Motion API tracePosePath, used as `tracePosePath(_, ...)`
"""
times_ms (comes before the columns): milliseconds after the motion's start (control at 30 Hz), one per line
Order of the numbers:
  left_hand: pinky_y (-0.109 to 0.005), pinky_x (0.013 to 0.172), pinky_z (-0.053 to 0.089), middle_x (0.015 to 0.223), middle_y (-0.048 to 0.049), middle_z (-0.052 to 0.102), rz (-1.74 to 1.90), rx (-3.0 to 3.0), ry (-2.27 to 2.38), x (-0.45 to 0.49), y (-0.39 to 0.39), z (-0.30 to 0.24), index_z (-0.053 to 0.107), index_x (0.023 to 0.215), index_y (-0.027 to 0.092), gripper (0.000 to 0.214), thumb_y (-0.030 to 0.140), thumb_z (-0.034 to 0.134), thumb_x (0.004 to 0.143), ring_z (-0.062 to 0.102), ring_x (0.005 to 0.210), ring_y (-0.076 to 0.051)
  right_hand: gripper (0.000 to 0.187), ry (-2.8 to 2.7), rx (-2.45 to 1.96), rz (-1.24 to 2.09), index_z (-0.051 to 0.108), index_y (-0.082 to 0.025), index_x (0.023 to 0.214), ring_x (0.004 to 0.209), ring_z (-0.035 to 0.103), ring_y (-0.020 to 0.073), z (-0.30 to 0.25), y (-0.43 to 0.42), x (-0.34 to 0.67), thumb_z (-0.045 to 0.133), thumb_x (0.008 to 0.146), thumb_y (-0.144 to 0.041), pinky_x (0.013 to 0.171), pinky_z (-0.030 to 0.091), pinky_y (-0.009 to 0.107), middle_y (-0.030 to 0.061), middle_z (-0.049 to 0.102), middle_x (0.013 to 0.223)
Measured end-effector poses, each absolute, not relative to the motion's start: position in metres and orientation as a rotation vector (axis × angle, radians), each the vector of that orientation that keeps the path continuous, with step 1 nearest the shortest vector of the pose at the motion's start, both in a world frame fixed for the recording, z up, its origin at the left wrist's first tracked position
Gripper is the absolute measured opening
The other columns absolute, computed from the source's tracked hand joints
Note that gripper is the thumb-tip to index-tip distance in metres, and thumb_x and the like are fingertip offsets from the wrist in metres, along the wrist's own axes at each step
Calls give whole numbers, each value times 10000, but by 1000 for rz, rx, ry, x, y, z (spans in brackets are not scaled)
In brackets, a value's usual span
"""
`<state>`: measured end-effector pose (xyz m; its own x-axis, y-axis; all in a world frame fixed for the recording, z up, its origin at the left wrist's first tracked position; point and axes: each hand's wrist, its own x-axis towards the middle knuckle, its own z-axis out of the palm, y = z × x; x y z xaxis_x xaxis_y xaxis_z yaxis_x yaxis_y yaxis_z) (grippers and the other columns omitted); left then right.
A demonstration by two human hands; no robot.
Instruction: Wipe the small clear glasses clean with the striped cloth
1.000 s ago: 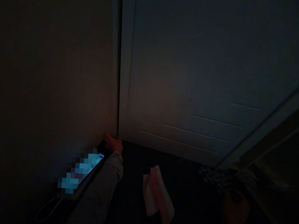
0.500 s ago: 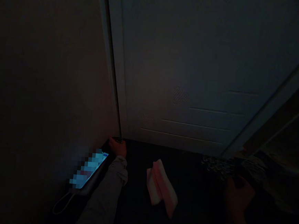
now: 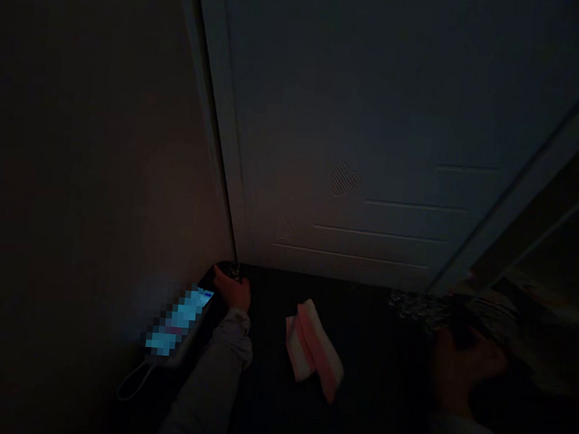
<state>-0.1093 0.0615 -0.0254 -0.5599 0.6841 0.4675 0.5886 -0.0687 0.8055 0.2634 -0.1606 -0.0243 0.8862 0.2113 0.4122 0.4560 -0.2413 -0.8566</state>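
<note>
While darkness covers most of the scene, I make out my left hand [image 3: 234,289] at the far left corner of a dark floor surface [image 3: 380,398], where the wall [image 3: 73,160] meets the door frame [image 3: 212,117]. Its fingers curl over a small dark object [image 3: 234,270] wedged in that corner; whether they grasp it or only rest on it I cannot tell. At eight o'clock from this hand, just beside the grey sleeve [image 3: 205,391], a lit phone [image 3: 181,319] lies along the wall's foot, a pale cable [image 3: 133,384] looping from its near end. At three o'clock from the hand, well apart across bare dark floor, lies a folded pink-and-white cloth [image 3: 314,349]. Open room runs between sleeve and cloth, and from the cloth on toward four o'clock. My right hand [image 3: 463,368] sits at the picture's four o'clock, knuckles up, fingers bent around something dark; grip and object are too dim to tell. Just beyond it, at its eleven o'clock, glints a small silvery heap [image 3: 415,310]. A white panelled door [image 3: 375,150], bearing two heart-shaped marks, closes off the twelve o'clock side. Blurred, cluttered shapes [image 3: 528,303] crowd the right edge.
</note>
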Motion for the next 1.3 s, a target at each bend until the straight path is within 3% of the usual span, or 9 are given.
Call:
tracePosePath(100, -552, 993, 470, 1416, -124, 507, 1726, 1442, 2043, -108, 51, -24, 521, 1330, 191, 453, 321, 631, 910, 545, 1226, -310, 644, -476, -1816, -386, 443, 16, 1325, 1392, 176, 431, -12, -163, 250, 541, 785, -322, 1142, 114, 559, 310, 218, 1463)
tracePosePath(233, -559, 1004, 459, 1431, -123, 495, 1736, 1408, 1979, -108, 41, -23, 516, 1336, 198, 453, 316, 626, 913, 535, 1240, -313, 514, -682, -1787, -382, 519, -27, 1232, 1377, 237, 415, 1, -151, 211, 497, 821, -335, 1114, 189, 584, 298, 300, 1436)
tracePosePath(333, -550, 991, 472, 1417, -118, 508, 1737, 1364, 1927, -108, 35, -22, 522, 1328, 201, 439, 318, 621, 917, 549, 1221, -305, 316, -1052, -1757, -135, 626, -142, 1034, 1167, 526, 321, 5, -131, 161, 462, 849, -339, 1009, 394, 485, 191, 600, 1164)
tracePosePath(433, -532, 975, 487, 1396, -114, 526, 1720, 1321, 1866, -110, 30, -22, 535, 1312, 205, 413, 322, 612, 923, 568, 1192, -291, 173, -1345, -1746, 161, 672, -213, 882, 953, 634, 256, 3, -114, 109, 596, 821, -357, 887, 467, 388, 95, 693, 974)
tracePosePath(567, -503, 931, 519, 1338, -109, 567, 1658, 1262, 1754, -115, 29, -22, 547, 1289, 195, 390, 322, 609, 926, 605, 1129, -271, 160, -1399, -1831, 428, 658, -168, 780, 884, 639, 232, -3, -105, 73, 676, 832, -319, 868, 465, 413, 76, 685, 875)
tracePosePath(800, -441, 841, 567, 1201, -90, 639, 1317, 1381, 1281, -97, 10, -19, 582, 1225, 170, 330, 321, 605, 932, 657, 1007, -230, 248, -1111, -1686, 736, 650, -158, 942, 825, 646, 166, -8, -103, 98, 570, 951, -392, 776, 537, 363, 34, 675, 941)
tracePosePath(933, -395, 775, 586, 1077, -66, 686, 991, 1555, 946, -66, -23, -22, 631, 1120, 151, 257, 313, 627, 921, 684, 899, -196, 372, -871, -1428, 803, 637, -160, 929, 798, 651, 184, -3, -102, 114, 505, 944, -507, 765, 529, 374, 37, 672, 872)
tracePosePath(1100, -439, 855, 556, 1116, -72, 680, 864, 1765, 833, -53, -46, -26, 641, 1113, 163, 253, 323, 627, 918, 667, 974, -216, 519, -795, -1214, 928, 661, -202, 768, 795, 668, 264, 3, -106, 105, 457, 842, -673, 736, 520, 399, 71, 712, 775)
tracePosePath(1300, -503, 971, 470, 1139, -73, 669, 897, 2015, 848, -63, -42, -14, 646, 1124, 190, 261, 352, 607, 923, 622, 1067, -241, 275, -842, -1231, 914, 672, -212, 906, 964, 639, 267, 0, -106, 86, 699, 727, -418, 870, 481, 380, 55, 720, 980)
